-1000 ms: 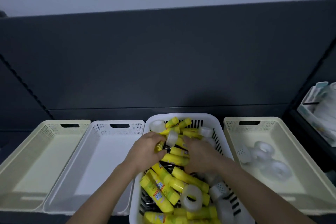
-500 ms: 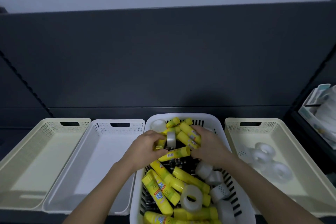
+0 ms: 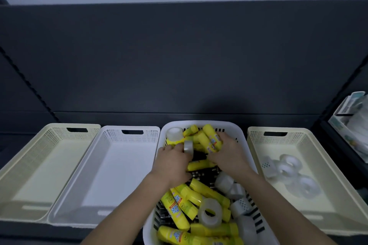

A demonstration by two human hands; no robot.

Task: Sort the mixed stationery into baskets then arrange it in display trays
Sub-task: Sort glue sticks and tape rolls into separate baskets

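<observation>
A white slotted basket [image 3: 244,141] in the middle holds mixed yellow glue sticks [image 3: 175,209], clear tape rolls [image 3: 210,212] and small black items underneath. Both my hands are inside its far half. My left hand [image 3: 172,162] has its fingers curled beside an upright tape roll [image 3: 188,147]; whether it holds it is unclear. My right hand [image 3: 227,154] lies against a bunch of glue sticks [image 3: 212,139] heaped at the far end, fingers bent around them.
Left of the basket stand a white tray [image 3: 107,175] and a cream tray [image 3: 35,169], both bare inside. On the right, a cream tray [image 3: 318,201] holds several tape rolls [image 3: 288,167]. A dark shelf back rises behind. Packaged goods [image 3: 352,123] sit far right.
Both hands have pushed further toward the basket's far end, sweeping glue sticks into a heap there. Black items underneath are more exposed in the middle.
</observation>
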